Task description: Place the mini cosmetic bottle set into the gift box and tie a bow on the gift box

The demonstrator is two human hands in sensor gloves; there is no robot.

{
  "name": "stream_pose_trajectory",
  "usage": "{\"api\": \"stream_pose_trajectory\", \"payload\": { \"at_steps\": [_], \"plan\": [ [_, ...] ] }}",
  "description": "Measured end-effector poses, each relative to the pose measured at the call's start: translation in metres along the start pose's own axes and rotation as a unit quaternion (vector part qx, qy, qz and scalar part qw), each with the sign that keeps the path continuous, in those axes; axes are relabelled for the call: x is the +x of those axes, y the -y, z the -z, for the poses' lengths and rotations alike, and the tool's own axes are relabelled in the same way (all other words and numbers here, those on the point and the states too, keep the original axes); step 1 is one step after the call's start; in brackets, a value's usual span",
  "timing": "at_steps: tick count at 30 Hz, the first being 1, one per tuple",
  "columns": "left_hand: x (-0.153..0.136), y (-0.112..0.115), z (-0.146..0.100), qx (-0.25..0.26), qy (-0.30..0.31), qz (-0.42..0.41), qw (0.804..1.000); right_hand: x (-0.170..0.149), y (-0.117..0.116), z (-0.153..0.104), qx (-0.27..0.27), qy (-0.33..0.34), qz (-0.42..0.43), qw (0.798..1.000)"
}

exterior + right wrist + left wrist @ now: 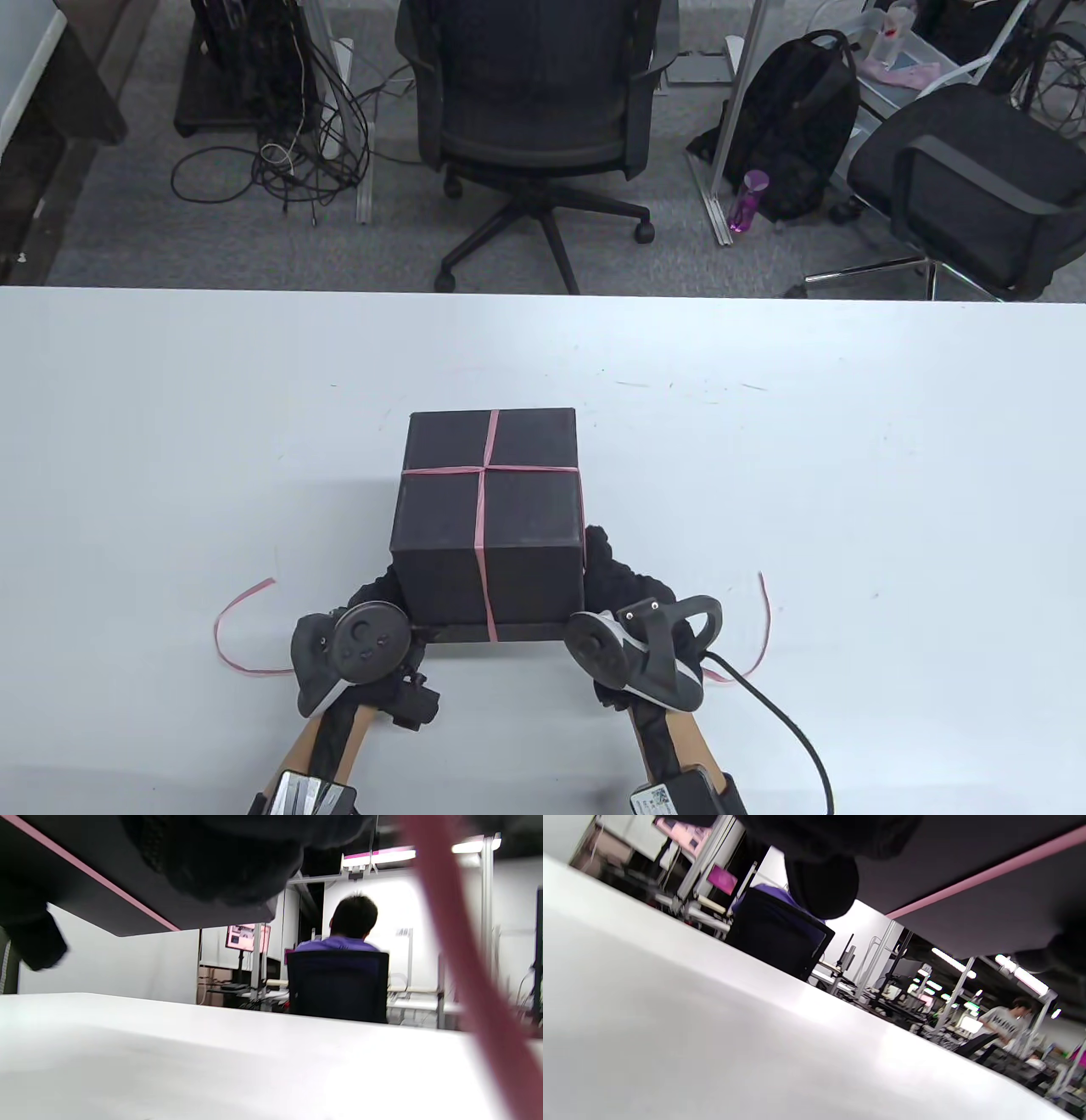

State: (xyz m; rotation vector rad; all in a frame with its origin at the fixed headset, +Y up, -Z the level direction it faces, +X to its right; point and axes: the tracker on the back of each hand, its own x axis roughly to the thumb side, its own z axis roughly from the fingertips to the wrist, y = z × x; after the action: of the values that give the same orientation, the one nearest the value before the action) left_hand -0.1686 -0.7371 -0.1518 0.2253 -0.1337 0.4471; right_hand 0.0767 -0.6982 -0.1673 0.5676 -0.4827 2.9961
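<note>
The black gift box (489,518) sits closed near the front edge of the white desk (848,475), roughly centred between the two hands, so whatever is inside it cannot be seen. It appears lifted or tipped off the desk: both wrist views look up at its dark underside with open space beneath it. A thin pink ribbon (486,509) wraps it in a cross, one band running across the lid from side to side and the other running from the far edge over the lid and down the near face; the box's slightly longer side runs away from the person. The ribbon's loose ends trail out onto the desk on either side, one curling by the left hand and one arcing by the right. The left hand (361,645) is at the box's near left lower corner, its gloved fingers (823,882) reaching under the box; the right hand (632,628) is at the near right lower corner with fingers up along the side. How tightly either grip closes on the box I cannot tell, as the trackers and box hide the fingers. Beyond the desk stand a black office chair (534,110), a second chair (959,178), a black backpack (793,127) with a purple bottle (747,199) beside it, and tangled cables (288,144) on grey carpet.
</note>
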Motion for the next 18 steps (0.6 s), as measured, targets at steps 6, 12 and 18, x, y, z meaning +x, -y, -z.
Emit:
{"api": "stream_pose_trajectory", "payload": {
  "at_steps": [6,12,18],
  "plan": [
    [0.009,-0.01,-0.001,0.036,0.024,0.141,0.989,-0.007,0.0,0.0,0.011,0.0,-0.017,1.0],
    [0.007,-0.023,-0.001,0.031,0.034,0.164,0.985,-0.01,0.004,0.0,-0.002,0.011,-0.011,1.0],
    [0.0,-0.032,0.002,0.005,0.032,0.113,0.993,-0.015,0.008,0.001,0.011,0.022,0.044,0.999]
  ]
}}
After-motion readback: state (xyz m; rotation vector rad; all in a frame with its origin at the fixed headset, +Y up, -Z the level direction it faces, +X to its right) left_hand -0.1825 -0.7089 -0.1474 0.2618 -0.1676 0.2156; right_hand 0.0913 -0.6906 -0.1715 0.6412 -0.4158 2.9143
